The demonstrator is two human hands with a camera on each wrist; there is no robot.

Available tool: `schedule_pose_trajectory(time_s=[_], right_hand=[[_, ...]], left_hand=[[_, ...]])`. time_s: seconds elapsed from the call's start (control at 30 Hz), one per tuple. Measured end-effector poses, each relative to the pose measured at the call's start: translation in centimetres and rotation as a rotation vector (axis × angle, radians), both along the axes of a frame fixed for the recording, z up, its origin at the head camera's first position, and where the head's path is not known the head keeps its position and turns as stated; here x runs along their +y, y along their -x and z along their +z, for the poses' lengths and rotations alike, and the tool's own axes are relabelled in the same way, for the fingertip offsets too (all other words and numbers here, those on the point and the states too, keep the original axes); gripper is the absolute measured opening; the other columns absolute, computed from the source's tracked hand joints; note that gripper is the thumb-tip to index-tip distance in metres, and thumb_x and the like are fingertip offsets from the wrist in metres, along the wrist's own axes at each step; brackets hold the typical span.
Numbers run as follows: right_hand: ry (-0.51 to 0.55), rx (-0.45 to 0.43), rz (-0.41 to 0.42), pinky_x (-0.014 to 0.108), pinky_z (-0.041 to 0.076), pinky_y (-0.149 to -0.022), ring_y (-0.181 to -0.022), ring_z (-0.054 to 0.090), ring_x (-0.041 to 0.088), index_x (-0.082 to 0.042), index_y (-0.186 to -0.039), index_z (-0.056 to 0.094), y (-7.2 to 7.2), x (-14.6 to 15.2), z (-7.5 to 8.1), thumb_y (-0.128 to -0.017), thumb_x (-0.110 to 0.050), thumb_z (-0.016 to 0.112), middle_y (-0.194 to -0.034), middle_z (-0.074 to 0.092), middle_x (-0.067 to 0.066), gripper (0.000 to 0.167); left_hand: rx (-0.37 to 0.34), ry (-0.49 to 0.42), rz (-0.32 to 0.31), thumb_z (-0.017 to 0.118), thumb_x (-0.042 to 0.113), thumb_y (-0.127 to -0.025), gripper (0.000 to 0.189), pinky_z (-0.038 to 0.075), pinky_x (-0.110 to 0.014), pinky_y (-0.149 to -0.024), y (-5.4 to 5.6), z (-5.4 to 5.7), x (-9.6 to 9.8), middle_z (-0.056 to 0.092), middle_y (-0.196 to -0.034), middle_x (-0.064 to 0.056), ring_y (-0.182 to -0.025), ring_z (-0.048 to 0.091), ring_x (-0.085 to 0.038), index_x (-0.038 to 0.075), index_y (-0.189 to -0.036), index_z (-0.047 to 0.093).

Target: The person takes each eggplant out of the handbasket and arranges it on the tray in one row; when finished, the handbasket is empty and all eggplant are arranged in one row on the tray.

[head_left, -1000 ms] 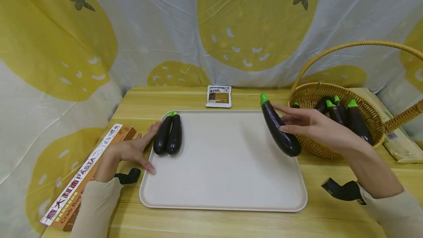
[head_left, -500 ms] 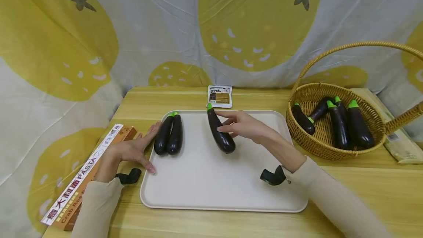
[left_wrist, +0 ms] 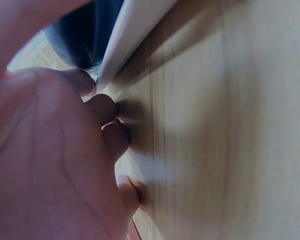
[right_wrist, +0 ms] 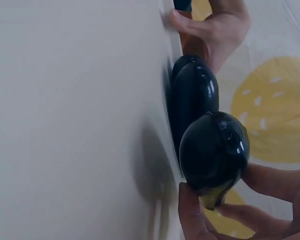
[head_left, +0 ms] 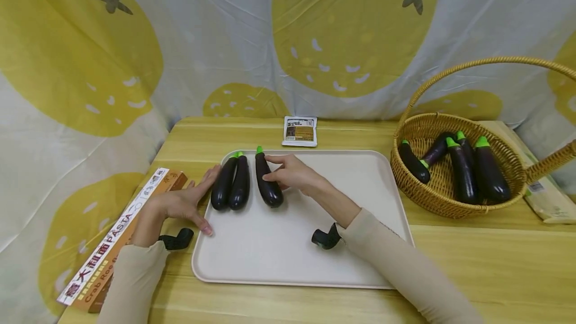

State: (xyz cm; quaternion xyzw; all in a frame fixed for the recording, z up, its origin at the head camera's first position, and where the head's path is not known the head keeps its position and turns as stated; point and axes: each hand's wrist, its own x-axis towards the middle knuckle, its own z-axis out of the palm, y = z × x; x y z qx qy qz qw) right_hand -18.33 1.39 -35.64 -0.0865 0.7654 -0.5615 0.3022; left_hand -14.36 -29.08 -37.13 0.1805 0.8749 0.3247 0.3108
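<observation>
In the head view my right hand (head_left: 292, 174) grips a dark purple eggplant (head_left: 268, 184) with a green stem, thumb on one side and fingers on the other. It hangs over the left part of a white tray (head_left: 306, 244), its shadow on the tray in the right wrist view. Just left of it, two eggplants (head_left: 223, 184) lie side by side on the tray, stems to the back. My left hand (head_left: 186, 201) rests at the tray's left edge with its fingers spread, the thumb over the rim and the other fingertips down on the wooden table (left_wrist: 205, 140).
A wicker basket (head_left: 432, 206) with a tall handle holds several more eggplants at the right. Beside it lies a pale package (head_left: 549, 204). A small sachet (head_left: 300, 131) lies behind the tray, and a pasta box (head_left: 112, 244) is under my left forearm.
My right hand has carried the eggplant leftward from beside the basket, across the tray, to near the two lying eggplants. The left hand has stayed at the tray's edge.
</observation>
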Motion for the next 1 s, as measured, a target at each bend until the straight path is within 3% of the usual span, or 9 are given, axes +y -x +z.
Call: schedule_pose_trajectory(time_s=[0.17,0.27,0.57,1.0], right_hand=[[-0.042,0.009,-0.024,0.023,0.062,-0.076,-0.084,0.064,0.01,-0.014,-0.158,0.043,0.1,-1.5,-0.1,-0.097,-0.01,0.069,-0.157,0.05,0.017,0.067],[-0.063,0.016,-0.045,0.025,0.062,-0.078,-0.086,0.067,0.012,-0.014,-0.157,0.045,0.1,-2.1,-0.2,-0.096,-0.01,0.07,-0.165,0.04,0.014,0.066],[-0.082,0.022,-0.059,0.034,0.064,-0.088,-0.105,0.066,0.02,-0.014,-0.158,0.044,0.1,-2.9,-0.3,-0.097,-0.012,0.069,-0.168,0.035,0.014,0.065],[-0.125,0.063,-0.02,0.019,0.053,-0.066,-0.078,0.06,0.012,-0.017,-0.158,0.045,0.0,-2.8,-0.7,-0.097,-0.018,0.07,-0.162,0.043,0.018,0.066]], left_hand=[[-0.01,-0.002,0.006,0.099,0.028,-0.062,0.157,-0.016,-0.075,-0.119,0.0,0.0,0.0,-0.025,-0.168,-0.027,-0.156,-0.022,-0.049,0.01,-0.164,-0.019],[-0.014,-0.002,0.008,0.099,0.028,-0.062,0.157,-0.017,-0.075,-0.119,0.0,0.0,0.0,-0.025,-0.168,-0.027,-0.156,-0.022,-0.049,0.011,-0.164,-0.019],[-0.017,-0.005,0.005,0.099,0.03,-0.063,0.157,-0.016,-0.075,-0.119,0.0,0.0,0.1,-0.025,-0.168,-0.027,-0.156,-0.022,-0.048,0.011,-0.164,-0.02],[-0.011,-0.005,0.006,0.099,0.03,-0.063,0.157,-0.016,-0.074,-0.119,0.0,0.0,0.0,-0.024,-0.168,-0.028,-0.156,-0.022,-0.048,0.011,-0.164,-0.02]])
